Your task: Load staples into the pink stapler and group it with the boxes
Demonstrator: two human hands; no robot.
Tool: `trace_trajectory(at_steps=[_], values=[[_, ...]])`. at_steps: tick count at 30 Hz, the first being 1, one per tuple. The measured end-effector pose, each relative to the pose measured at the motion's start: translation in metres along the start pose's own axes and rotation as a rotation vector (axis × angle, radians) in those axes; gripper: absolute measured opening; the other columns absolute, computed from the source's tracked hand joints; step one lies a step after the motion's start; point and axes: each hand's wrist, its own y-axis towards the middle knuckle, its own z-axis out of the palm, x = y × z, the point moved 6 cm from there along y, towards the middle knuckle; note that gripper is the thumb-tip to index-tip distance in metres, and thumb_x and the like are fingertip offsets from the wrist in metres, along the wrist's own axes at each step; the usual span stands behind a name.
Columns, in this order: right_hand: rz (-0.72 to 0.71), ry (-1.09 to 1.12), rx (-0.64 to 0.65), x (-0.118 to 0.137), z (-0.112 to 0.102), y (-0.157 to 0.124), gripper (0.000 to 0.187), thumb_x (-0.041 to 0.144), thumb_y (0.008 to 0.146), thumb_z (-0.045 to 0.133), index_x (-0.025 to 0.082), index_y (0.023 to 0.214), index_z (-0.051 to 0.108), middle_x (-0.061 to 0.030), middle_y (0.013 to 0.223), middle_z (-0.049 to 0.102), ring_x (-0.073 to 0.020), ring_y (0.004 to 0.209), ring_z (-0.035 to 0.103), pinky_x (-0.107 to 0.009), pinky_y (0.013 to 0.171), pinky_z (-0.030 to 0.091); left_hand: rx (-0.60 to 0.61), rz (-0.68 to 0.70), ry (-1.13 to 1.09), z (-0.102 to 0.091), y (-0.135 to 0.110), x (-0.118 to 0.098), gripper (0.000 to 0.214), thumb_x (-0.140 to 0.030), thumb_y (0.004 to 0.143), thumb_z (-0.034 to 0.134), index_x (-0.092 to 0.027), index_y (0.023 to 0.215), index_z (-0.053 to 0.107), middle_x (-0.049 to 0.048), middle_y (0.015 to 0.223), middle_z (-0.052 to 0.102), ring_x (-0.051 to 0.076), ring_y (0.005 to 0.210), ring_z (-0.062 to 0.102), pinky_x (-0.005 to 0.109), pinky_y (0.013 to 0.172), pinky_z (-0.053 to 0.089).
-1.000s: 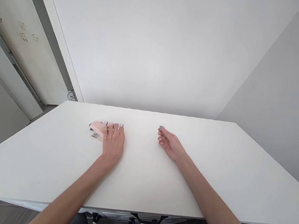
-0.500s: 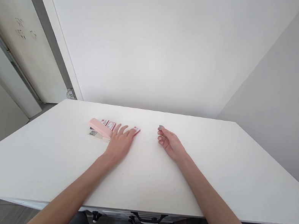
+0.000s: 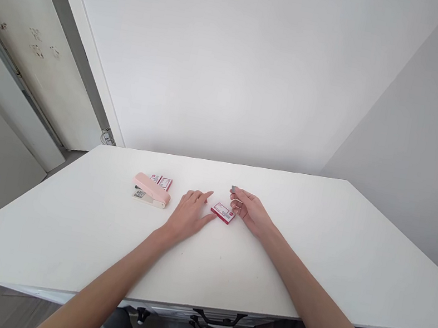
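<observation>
- Left hand (image 3: 190,214) lies open, palm down on the tabletop (image 3: 314,248). Its fingers are spread, and the thumb and index tips sit right at the left edge of a small red-and-white box (image 3: 223,212). It looks like it's touching, but it's hard to be sure.
- The flat hand makes sense to me, since the box is low and light and fingertips alone can handle it.
- The box lies flat, label up, between the two hands near the middle of the tabletop.
- Right hand (image 3: 251,213) is closed in a pinch, thumb and index holding a tiny grey piece (image 3: 233,189) up off the surface. The other fingers are curled under, with the wrist resting on the tabletop. Something that small pretty much needs a fingertip pinch.
- The pink stapler (image 3: 150,190) sits well left of the left hand, closed and lying flat.
- A second box (image 3: 161,181) is tucked just behind the stapler. I can't tell if they touch.
</observation>
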Motion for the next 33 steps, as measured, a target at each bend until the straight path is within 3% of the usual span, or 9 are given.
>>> trace_trajectory(at_steps=[6,9,13,19,27,30,33], values=[[-0.004,-0.156,0.079,-0.003,0.006,-0.002,0.037,0.056,0.081,0.077,0.02,0.087,0.073,-0.0013,0.088,0.06,-0.0119,0.068,0.052,-0.029,0.063,0.045,0.089,0.025,-0.056,0.004,-0.002,-0.007,0.042,-0.058,0.092,0.061,-0.033,0.125,0.065,0.0082,0.126,0.052,0.03,0.12,0.047,0.05,0.102,0.045],[-0.004,-0.201,0.105,-0.003,0.008,-0.003,0.037,0.057,0.082,0.075,0.02,0.088,0.072,-0.0016,0.088,0.06,-0.0125,0.069,0.053,-0.029,0.065,0.046,0.112,0.071,-0.101,0.003,-0.002,-0.012,0.042,-0.057,0.09,0.064,-0.034,0.125,0.064,0.0069,0.135,0.052,0.03,0.127,0.044,0.051,0.108,0.042],[-0.024,-0.14,0.1,-0.001,0.008,-0.003,0.038,0.057,0.083,0.075,0.02,0.088,0.073,-0.0025,0.09,0.059,-0.0125,0.071,0.051,-0.028,0.062,0.043,0.162,0.15,-0.11,0.003,-0.004,-0.021,0.047,-0.055,0.09,0.066,-0.037,0.132,0.062,0.006,0.141,0.054,0.031,0.132,0.043,0.053,0.111,0.038],[-0.007,-0.055,0.056,-0.002,0.003,0.0,0.037,0.056,0.081,0.078,0.02,0.09,0.074,-0.0014,0.088,0.058,-0.0116,0.07,0.05,-0.027,0.06,0.039,0.15,0.167,-0.203,-0.002,-0.003,-0.026,0.033,-0.053,0.088,0.07,-0.031,0.113,0.068,0.0032,0.134,0.063,0.028,0.13,0.05,0.047,0.111,0.04],[-0.009,-0.038,0.039,0.001,0.005,-0.002,0.035,0.056,0.08,0.079,0.021,0.087,0.075,-0.0008,0.087,0.058,-0.0113,0.067,0.049,-0.029,0.062,0.04,0.246,0.109,-0.305,0.004,-0.007,-0.03,0.067,-0.051,0.08,0.077,-0.034,0.14,0.052,0.0032,0.141,0.062,0.031,0.133,0.053,0.047,0.108,0.044],[-0.007,-0.032,0.037,0.001,0.004,-0.002,0.036,0.056,0.08,0.079,0.022,0.088,0.075,-0.0005,0.086,0.059,-0.0111,0.067,0.049,-0.029,0.06,0.04,0.231,0.104,-0.323,0.007,-0.005,-0.03,0.059,-0.049,0.085,0.073,-0.034,0.138,0.053,0.0017,0.132,0.068,0.029,0.129,0.057,0.046,0.108,0.044],[-0.025,-0.022,0.023,-0.001,0.001,0.0,0.037,0.057,0.079,0.079,0.022,0.09,0.076,-0.0009,0.086,0.061,-0.0122,0.07,0.052,-0.029,0.063,0.043,0.111,0.021,-0.362,0.004,-0.002,-0.022,0.051,-0.045,0.088,0.071,-0.032,0.134,0.052,0.0014,0.125,0.07,0.025,0.119,0.064,0.042,0.103,0.048]])
